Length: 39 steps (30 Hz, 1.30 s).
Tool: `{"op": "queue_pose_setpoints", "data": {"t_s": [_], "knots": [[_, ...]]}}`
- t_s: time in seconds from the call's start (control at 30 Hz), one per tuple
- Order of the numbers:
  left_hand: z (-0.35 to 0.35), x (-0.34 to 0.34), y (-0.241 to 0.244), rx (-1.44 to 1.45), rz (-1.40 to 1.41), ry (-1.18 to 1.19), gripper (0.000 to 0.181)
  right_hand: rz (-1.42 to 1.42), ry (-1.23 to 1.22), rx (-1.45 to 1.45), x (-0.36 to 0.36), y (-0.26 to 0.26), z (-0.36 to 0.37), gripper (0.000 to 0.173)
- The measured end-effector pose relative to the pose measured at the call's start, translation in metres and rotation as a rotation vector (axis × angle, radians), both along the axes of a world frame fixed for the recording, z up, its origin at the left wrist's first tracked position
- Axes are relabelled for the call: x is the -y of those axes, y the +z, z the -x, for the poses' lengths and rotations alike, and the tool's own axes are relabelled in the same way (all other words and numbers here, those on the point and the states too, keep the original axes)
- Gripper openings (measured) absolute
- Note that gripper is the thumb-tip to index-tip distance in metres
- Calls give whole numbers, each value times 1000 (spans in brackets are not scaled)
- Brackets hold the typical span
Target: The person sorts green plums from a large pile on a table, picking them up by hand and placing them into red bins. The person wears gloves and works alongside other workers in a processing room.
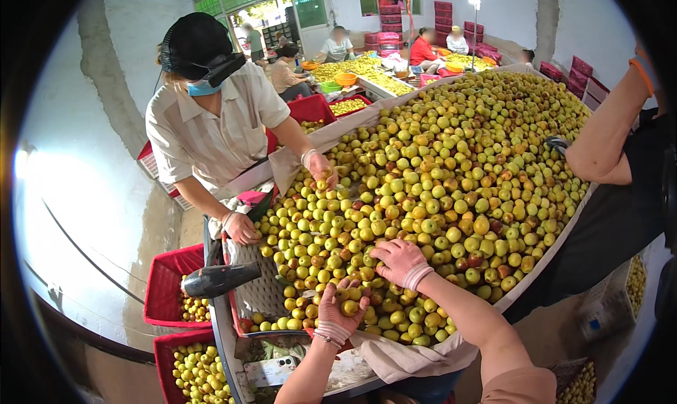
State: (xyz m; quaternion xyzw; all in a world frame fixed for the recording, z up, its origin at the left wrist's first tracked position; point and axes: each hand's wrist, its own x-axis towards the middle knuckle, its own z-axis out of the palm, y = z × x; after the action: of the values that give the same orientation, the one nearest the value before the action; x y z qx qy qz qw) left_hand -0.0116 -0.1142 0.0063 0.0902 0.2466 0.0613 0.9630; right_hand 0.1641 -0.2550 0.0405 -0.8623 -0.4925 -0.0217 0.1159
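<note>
Before me lies a large heap of yellow-green and reddish jujubes [433,192] on a cloth-lined sorting table. My left hand [338,311], in a thin striped glove, is palm up near the front edge with a few jujubes [349,301] cupped in its fingers. To its upper right, my right hand [403,264], gloved alike, rests palm down on the heap. Its fingertips touch jujubes, but whether it grips one is hidden. A white perforated plastic basket [259,282] lies tipped at the heap's left end, with jujubes at its mouth.
A dark hairdryer-like blower [222,279] juts over the left edge. Below it stand red-lined crates [174,287] of jujubes. A phone [271,371] lies on the front ledge. Across the table, a co-worker [217,118] handles fruit; another person's arm [608,134] reaches in from the right.
</note>
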Motion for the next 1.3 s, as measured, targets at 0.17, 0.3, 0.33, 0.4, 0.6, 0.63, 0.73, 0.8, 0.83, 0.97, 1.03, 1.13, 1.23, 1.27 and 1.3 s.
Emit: {"op": "queue_pose_setpoints", "data": {"t_s": [0.17,0.3,0.33,0.4,0.6,0.63,0.73,0.8,0.83,0.97,1.03,1.13,1.23,1.27,1.3], "knots": [[1,-3,-9,15,10,-1,48,0,1,-8,-1,3,3,35],[2,-6,-13,58,70,-40,41,17,1,-3,0,3,3,35],[1,-5,-12,47,67,-40,41,20,0,-6,0,3,2,36],[0,-4,-8,28,60,-44,39,16,1,-10,1,2,1,36],[2,-4,-8,44,82,-34,42,20,-4,11,-1,0,1,36],[2,-4,-7,38,77,-31,42,19,-1,11,-1,0,1,36],[1,-3,-8,47,69,-36,42,23,3,23,0,1,1,35],[0,-3,-7,28,42,-36,38,21,6,30,0,0,1,35],[0,-3,-6,19,29,-37,36,16,7,31,1,0,1,35],[0,-3,-7,5,2,-40,34,18,4,20,1,2,2,35],[-1,-3,-11,22,-33,-59,33,0,8,22,1,4,2,33],[2,9,0,47,-283,-56,29,-7,-3,28,2,4,2,33],[1,25,5,-82,-915,15,30,-7,3,33,-4,5,5,34],[4,28,4,43,-1037,102,24,-26,14,46,-9,3,5,34],[8,36,7,23,-1164,70,22,-24,22,56,-7,1,8,35]]}}
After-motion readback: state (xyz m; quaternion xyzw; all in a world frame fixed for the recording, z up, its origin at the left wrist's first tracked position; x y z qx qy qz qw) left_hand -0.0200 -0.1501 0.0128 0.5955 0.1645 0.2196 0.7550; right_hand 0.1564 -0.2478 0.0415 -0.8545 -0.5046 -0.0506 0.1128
